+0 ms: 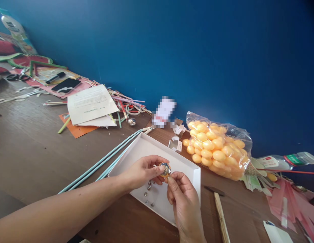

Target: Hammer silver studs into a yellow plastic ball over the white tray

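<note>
Over a shallow white tray [187, 165] on the brown table, my left hand [141, 172] and my right hand [181, 197] meet around a small orange ball with shiny silver studs [165, 169]. Left fingers pinch the ball from the left. The right thumb and forefinger are pressed together at its lower right side. Several small silver studs [149, 194] lie loose in the tray below the hands.
A clear bag of orange balls [217, 150] lies right of the tray. Light blue cords [103, 162] run left of it. Papers [91, 103], straws, a phone [66, 84] and scissors [17, 77] clutter the far left. A wooden-handled tool [221, 216] lies at the right.
</note>
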The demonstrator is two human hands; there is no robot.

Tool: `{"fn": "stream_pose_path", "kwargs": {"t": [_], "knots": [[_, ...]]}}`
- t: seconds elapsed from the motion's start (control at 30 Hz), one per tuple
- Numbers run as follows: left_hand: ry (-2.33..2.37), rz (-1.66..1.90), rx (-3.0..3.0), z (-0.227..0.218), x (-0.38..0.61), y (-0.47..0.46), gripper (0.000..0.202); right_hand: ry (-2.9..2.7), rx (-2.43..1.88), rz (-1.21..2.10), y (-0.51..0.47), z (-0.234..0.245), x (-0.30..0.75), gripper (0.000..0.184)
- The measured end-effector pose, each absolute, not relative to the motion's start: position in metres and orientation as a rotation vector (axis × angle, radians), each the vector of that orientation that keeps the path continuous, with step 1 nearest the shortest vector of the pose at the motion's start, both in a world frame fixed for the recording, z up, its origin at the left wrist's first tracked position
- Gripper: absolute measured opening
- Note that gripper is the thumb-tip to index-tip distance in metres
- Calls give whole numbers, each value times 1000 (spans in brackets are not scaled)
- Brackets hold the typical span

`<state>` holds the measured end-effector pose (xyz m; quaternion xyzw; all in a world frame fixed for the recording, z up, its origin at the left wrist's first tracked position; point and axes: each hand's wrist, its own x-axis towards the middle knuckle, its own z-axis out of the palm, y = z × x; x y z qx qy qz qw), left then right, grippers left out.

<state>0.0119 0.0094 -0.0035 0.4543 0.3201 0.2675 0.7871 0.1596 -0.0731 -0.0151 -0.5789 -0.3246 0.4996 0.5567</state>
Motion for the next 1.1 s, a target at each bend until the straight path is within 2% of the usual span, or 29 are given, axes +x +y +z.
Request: {"fn": "stream_pose_path", "kwargs": {"t": [0.27, 1.1], "knots": [[692, 578, 946, -1, 13, 9, 51, -844, -1449, 1110, -74, -10, 157, 27], [675, 584, 939, 0, 12, 9, 49, -795, -1365, 1174, -75, -12, 158, 26]]}}
